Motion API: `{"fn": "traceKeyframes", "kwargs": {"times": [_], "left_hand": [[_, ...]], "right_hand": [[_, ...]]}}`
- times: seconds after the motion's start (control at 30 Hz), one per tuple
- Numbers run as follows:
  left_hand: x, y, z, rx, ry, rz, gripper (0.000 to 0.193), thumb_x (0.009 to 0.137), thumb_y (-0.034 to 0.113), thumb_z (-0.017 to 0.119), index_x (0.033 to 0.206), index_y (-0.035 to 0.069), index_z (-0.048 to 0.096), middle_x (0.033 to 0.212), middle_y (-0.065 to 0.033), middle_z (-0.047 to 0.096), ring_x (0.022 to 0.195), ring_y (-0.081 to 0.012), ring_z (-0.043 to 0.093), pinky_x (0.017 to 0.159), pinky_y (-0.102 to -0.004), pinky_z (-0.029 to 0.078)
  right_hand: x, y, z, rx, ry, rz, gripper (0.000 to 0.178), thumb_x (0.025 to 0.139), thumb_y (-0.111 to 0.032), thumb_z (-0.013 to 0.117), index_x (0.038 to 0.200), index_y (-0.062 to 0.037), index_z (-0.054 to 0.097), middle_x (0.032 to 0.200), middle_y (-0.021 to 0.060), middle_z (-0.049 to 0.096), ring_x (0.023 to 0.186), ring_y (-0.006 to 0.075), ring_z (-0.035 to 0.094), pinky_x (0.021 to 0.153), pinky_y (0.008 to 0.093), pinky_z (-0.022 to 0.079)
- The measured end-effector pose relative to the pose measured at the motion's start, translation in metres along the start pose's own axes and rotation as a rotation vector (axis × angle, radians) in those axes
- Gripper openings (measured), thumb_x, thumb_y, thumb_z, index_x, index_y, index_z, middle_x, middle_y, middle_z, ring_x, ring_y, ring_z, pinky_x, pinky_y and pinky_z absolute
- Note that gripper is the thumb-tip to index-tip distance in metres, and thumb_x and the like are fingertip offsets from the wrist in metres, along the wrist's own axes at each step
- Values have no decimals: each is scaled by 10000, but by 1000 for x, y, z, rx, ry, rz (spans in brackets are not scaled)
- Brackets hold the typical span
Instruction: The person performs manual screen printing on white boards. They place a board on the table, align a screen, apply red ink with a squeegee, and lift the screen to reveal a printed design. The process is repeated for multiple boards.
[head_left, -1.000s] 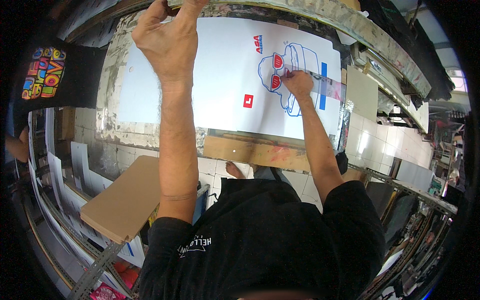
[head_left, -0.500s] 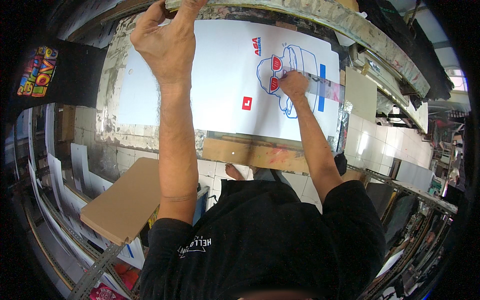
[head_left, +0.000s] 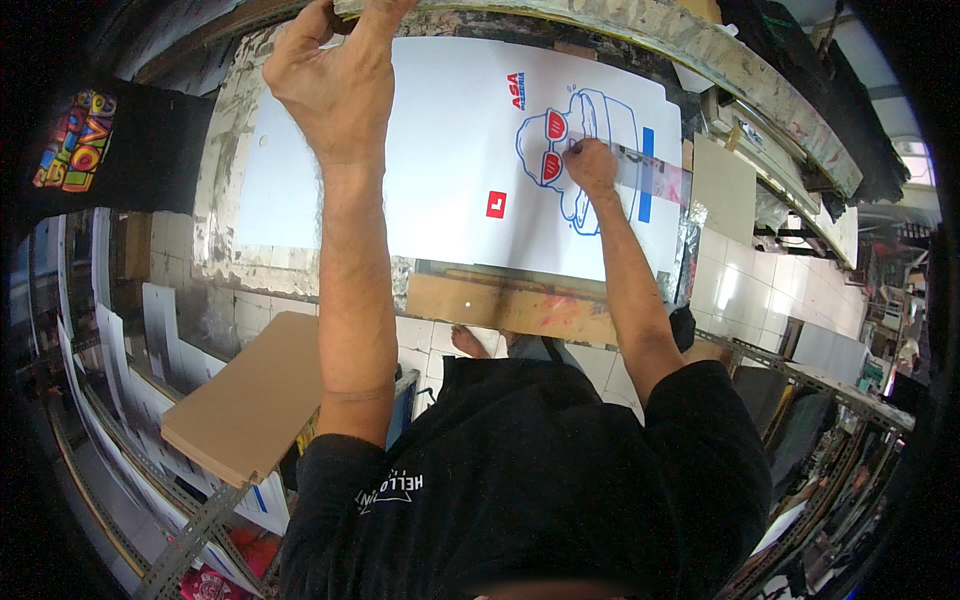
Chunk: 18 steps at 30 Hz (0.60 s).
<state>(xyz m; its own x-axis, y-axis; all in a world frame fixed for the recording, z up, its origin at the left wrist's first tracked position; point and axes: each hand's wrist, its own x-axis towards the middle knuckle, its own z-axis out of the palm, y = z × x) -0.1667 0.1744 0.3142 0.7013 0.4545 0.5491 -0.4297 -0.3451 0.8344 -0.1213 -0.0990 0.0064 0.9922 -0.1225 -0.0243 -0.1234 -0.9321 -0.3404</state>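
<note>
My left hand (head_left: 335, 85) is closed on the edge of a screen-printing frame (head_left: 480, 12) raised along the far side of the table; part of its grip is cut off by the picture's top. Below it lies a large white printed sheet (head_left: 430, 150), with a blue line drawing, red sunglasses and a small red square. My right hand (head_left: 594, 168) is over the drawing, its fingers closed on what looks like the end of a clear plastic strip (head_left: 655, 180). The strip runs rightward across a blue bar to the sheet's right edge. The fingertips are partly hidden.
A stained table (head_left: 225, 200) carries the sheet, with a brown board (head_left: 510, 308) along its near edge. Stacked brown cardboard (head_left: 245, 400) rests on a metal rack at lower left. Another long frame edge (head_left: 800, 140) slants along the right. A black printed cloth (head_left: 110, 150) hangs at left.
The printed sheet has shifted slightly to the right, and my right hand with it. My left hand stays on the frame, almost unmoved.
</note>
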Motion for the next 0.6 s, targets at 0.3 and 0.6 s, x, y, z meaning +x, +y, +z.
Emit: {"fn": "traceKeyframes", "kwargs": {"times": [0.3,0.6], "left_hand": [[1,-6,-2,-29,-10,-8,260,899,228,778,951,-25,744,824,-48,712,778,-122,615,745,-283,475],[-5,-38,20,-152,242,59,245,940,225,727,1045,5,738,883,-63,729,796,-116,635,770,-272,489]], "right_hand": [[-56,-18,-119,348,455,-419,304,756,-226,793,1000,-55,733,910,117,713,761,293,693,698,396,552],[-42,-27,-335,-153,1133,-827,534,943,-493,622,1338,-134,622,1292,132,581,1228,285,496,1058,458,312]]}}
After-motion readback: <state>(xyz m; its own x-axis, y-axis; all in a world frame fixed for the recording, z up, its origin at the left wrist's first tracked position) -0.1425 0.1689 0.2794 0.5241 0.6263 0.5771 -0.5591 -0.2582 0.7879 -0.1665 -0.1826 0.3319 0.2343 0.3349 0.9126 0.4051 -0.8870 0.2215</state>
